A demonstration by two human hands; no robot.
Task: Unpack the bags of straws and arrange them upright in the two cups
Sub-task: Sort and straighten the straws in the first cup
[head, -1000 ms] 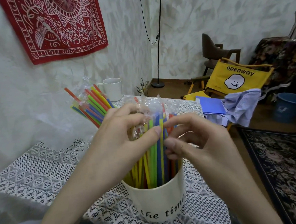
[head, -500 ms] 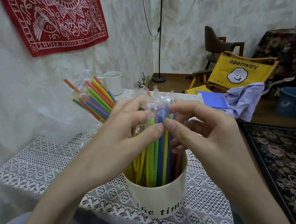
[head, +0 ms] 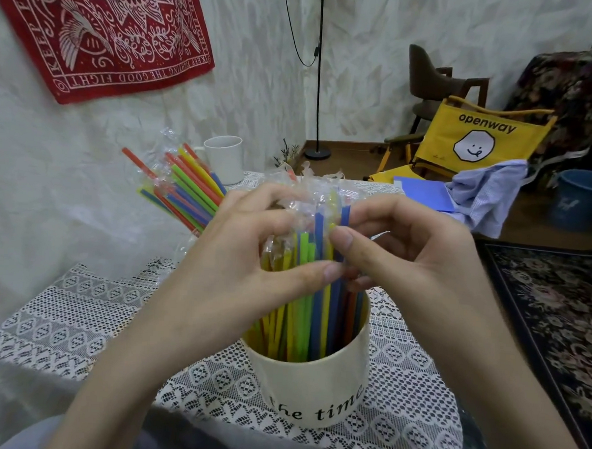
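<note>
My left hand [head: 238, 255] is curled around the bundle of straws [head: 304, 293], with the thumb across the front of the straws and the fingers in the crinkled clear wrapper [head: 309, 197] at their tops. My right hand [head: 416, 265] comes from the other side; its thumb and fingers pinch a blue straw [head: 345, 220] near its top end. The two thumbs are very near each other. The straws, green, yellow, blue and orange, stand almost upright in the cream cup [head: 313, 390] just below my hands, which has black letters on its wall. This cup stands on the white lace tablecloth [head: 77, 316]. Behind my left hand, more straws in their plastic bags [head: 183, 187] lean to the left. Beside them, farther back, is a white mug [head: 224, 158]. On the wall hangs a red cloth [head: 102, 32], and on the right a yellow chair [head: 477, 137] stands on the floor.
</note>
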